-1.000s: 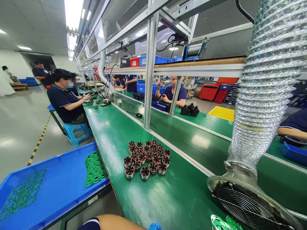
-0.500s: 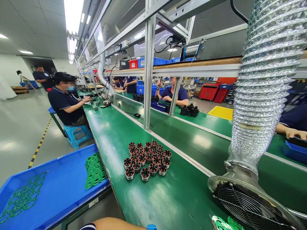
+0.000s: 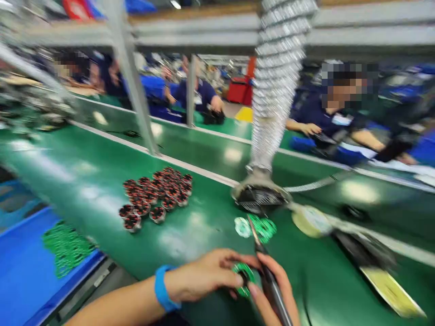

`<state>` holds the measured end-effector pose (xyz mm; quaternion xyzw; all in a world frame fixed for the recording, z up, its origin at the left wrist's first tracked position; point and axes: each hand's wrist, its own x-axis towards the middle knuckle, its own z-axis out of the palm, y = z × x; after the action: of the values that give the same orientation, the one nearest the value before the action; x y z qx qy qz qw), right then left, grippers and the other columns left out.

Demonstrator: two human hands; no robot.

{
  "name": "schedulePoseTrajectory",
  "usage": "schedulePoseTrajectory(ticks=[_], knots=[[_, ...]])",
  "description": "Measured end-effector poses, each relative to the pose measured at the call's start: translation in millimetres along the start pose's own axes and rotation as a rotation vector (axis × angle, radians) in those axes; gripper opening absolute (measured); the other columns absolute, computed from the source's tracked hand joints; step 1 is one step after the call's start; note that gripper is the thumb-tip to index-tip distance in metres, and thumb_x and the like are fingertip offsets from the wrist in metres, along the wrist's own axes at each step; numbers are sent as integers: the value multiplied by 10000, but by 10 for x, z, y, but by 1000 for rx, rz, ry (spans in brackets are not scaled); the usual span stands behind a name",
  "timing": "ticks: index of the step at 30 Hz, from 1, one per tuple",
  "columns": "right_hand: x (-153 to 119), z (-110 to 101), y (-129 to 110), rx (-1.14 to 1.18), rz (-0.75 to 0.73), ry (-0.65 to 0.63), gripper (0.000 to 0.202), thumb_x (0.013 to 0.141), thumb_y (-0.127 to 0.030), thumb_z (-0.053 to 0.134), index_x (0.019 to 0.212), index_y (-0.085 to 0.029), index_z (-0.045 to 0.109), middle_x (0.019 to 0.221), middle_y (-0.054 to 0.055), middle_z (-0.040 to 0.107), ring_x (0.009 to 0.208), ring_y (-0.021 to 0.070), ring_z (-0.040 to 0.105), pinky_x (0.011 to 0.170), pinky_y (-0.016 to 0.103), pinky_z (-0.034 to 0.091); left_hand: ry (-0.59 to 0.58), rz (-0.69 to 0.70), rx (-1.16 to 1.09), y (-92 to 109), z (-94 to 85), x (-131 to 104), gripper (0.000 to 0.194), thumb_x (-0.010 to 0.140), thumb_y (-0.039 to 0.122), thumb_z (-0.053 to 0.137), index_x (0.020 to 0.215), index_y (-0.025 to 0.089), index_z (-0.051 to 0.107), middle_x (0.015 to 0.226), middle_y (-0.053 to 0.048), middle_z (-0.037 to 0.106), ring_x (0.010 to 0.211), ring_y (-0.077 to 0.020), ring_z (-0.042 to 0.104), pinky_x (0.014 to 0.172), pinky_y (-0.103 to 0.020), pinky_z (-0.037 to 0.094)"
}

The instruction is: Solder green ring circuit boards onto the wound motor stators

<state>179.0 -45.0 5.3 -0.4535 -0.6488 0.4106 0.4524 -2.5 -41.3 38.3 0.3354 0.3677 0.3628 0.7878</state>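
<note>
My left hand (image 3: pixel 207 277), with a blue band (image 3: pixel 162 290) at its wrist, pinches the edge of a small green ring-shaped circuit board (image 3: pixel 249 273). On the board's other side, the fingers of my right hand (image 3: pixel 283 276) press against its edge. That same hand grips a soldering iron (image 3: pixel 272 285), its tip pointing up and away over the bench. Just past the tip lie several green boards (image 3: pixel 265 229) and a paler round one (image 3: pixel 242 227). To the left stands a cluster of metal rings with red and black insides (image 3: pixel 157 214), blurred.
A fume extractor (image 3: pixel 260 197) on a silver hose (image 3: pixel 272 90) stands behind the boards. Right of it are a pale roll (image 3: pixel 311 221) and a yellow pad (image 3: pixel 390 290). A blue tray (image 3: pixel 20 262) with green boards sits at left. Co-workers sit across the bench.
My view has swung right and down. Both hands now show, with the circuit board and soldering iron; before, only a forearm and the blue band were visible at the bottom edge.
</note>
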Motion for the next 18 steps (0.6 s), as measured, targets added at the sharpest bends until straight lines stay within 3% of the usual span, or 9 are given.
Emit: schedulePoseTrajectory(ticks=[2, 5, 9, 14, 18], knots=[[9, -6, -47, 104, -40, -100, 406, 947, -443, 560, 1323, -307, 488, 1202, 74, 682, 1110, 236, 664, 976, 413, 541, 60, -3, 84, 118, -6, -51, 471, 715, 343, 761, 1137, 164, 652, 1143, -82, 660, 885, -164, 582, 752, -277, 478], [49, -14, -106, 186, -36, -101, 417, 960, -417, 552, 1351, -328, 438, 1231, 66, 666, 1151, 215, 634, 1036, 421, 487, 28, -56, 207, 275, -19, -74, 437, 781, 373, 691, 1155, 155, 635, 1151, -103, 666, 967, -202, 592, 807, -308, 480], [45, -16, -221, 194, -39, -115, 422, 965, -396, 551, 1361, -327, 422, 1261, 73, 645, 1167, 210, 611, 1042, 420, 468, -24, -112, 275, 335, 37, -98, 445, 795, 336, 671, 1205, 167, 634, 1227, -94, 639, 882, -171, 591, 762, -307, 495], [64, -46, -331, 49, -260, -157, 394, 984, -318, 508, 1364, -329, 406, 1123, 54, 695, 1059, 204, 647, 973, 407, 495, -49, -192, 87, 290, 42, -102, 369, 717, 366, 758, 980, 119, 679, 832, -22, 636, 679, -107, 552, 603, -232, 489], [105, -83, -259, -128, -452, -101, 290, 987, -313, 477, 1274, -312, 511, 973, 57, 723, 902, 228, 652, 837, 434, 525, -107, -318, -130, 136, 16, -94, 378, 586, 390, 825, 775, 113, 649, 703, -10, 628, 590, -98, 584, 513, -202, 477]])
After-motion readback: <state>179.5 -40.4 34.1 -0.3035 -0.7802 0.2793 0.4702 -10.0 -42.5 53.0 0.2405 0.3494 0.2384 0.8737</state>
